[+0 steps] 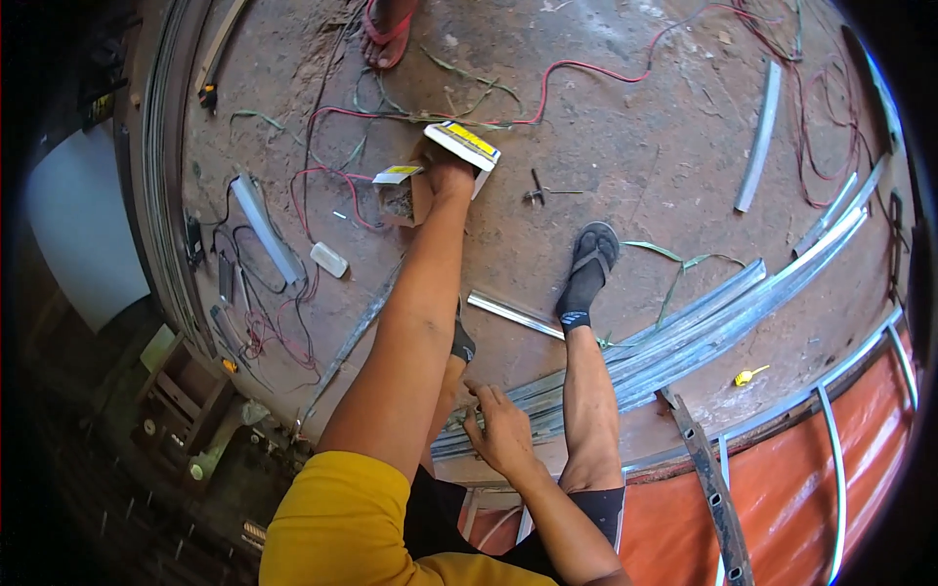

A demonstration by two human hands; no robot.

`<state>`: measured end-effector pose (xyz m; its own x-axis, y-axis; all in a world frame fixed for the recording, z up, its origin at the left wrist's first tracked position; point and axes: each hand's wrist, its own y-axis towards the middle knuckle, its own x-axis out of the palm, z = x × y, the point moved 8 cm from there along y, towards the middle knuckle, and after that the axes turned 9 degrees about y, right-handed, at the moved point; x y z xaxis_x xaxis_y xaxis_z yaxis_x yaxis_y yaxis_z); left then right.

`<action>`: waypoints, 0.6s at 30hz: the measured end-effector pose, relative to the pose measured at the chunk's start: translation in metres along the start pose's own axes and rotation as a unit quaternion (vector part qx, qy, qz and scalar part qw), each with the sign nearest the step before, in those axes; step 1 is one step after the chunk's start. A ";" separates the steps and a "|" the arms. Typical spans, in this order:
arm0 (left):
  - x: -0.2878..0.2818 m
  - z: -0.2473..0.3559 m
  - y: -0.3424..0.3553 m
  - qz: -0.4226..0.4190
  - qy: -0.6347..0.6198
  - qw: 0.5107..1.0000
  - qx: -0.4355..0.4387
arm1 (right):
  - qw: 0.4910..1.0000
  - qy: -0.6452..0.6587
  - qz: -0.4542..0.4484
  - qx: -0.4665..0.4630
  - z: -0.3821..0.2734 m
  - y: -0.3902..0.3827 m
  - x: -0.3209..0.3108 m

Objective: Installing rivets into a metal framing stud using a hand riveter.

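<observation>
My left hand [448, 176] reaches into an open cardboard box [400, 205] with white and yellow flaps, its fingers hidden by the box; small grey pieces show inside. My right hand [498, 435] is low, above a bundle of long grey metal channels [684, 327], fingers apart and loosely bent. A short shiny channel [509, 313] lies beside my right foot [591, 259]. Just right of the box are a small dark cross-shaped tool [536, 188] and a thin rod.
Another person's foot [381, 44] in a red flip-flop stands at the top. Red, green and black wires [547, 88], loose channels [757, 137], a white block [328, 260] and a yellow tool [745, 377] lie around. Orange sheeting [782, 488] under metal bars fills the lower right beyond the edge.
</observation>
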<state>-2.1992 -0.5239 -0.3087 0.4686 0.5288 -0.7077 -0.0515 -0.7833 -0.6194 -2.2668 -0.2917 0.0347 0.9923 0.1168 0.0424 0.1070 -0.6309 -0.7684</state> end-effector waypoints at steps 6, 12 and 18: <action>0.015 -0.137 0.027 0.159 -0.246 0.952 -0.088 | 0.998 0.012 -0.039 -0.055 -0.041 0.001 0.038; -0.075 -0.072 -0.052 0.090 -0.268 0.955 -0.087 | 0.998 -0.060 0.010 -0.005 0.018 -0.004 0.018; -0.114 -0.126 -0.132 0.144 -0.487 0.858 -0.068 | 0.999 -0.028 0.001 -0.017 0.032 -0.003 0.016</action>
<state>-2.1348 -0.5215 -0.1033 -0.5107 0.2771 -0.8139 0.0923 -0.9235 -0.3723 -2.2530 -0.2632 0.0170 0.9875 0.1573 0.0053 0.1086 -0.6572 -0.7459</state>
